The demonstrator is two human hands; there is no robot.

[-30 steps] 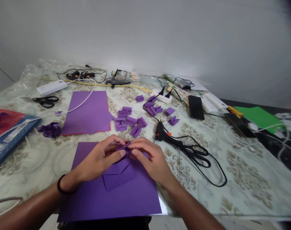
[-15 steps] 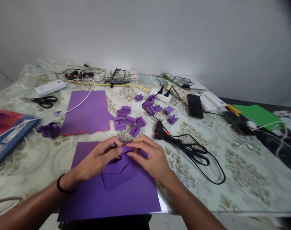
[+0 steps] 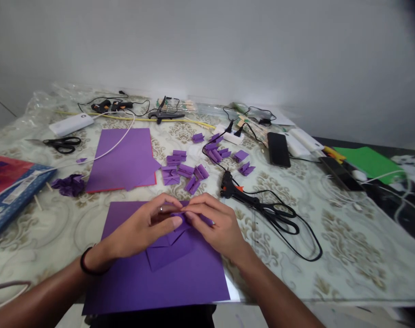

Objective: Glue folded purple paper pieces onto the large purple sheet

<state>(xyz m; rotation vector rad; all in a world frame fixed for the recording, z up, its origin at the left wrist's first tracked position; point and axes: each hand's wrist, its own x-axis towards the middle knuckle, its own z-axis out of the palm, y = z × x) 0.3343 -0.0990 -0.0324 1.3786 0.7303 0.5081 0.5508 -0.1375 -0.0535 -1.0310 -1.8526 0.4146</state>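
Observation:
Both hands meet over a purple sheet (image 3: 152, 287) at the table's front edge. My left hand (image 3: 152, 223), with a ring on one finger, pinches a folded purple paper piece (image 3: 176, 238) between thumb and fingers. From the other side my right hand (image 3: 214, 218) closes its fingertips on the same piece, thumb beside the left thumb. Fingers hide the piece's upper part; its lower folds show below them. Under it lies a smaller purple paper (image 3: 169, 255), set at a slant on the sheet.
Several folded purple pieces (image 3: 192, 184) lie beyond my hands. A black glue gun (image 3: 229, 186) and black-handled scissors (image 3: 277, 216) lie to the right with a cord. At left are purple sheets (image 3: 121, 157), crumpled paper (image 3: 69, 184), and scissors (image 3: 64, 145).
My left fingertips have shifted slightly right, and its thumb has moved onto the folded piece. Both hands' fingertips are closer together, covering more of the upper fold.

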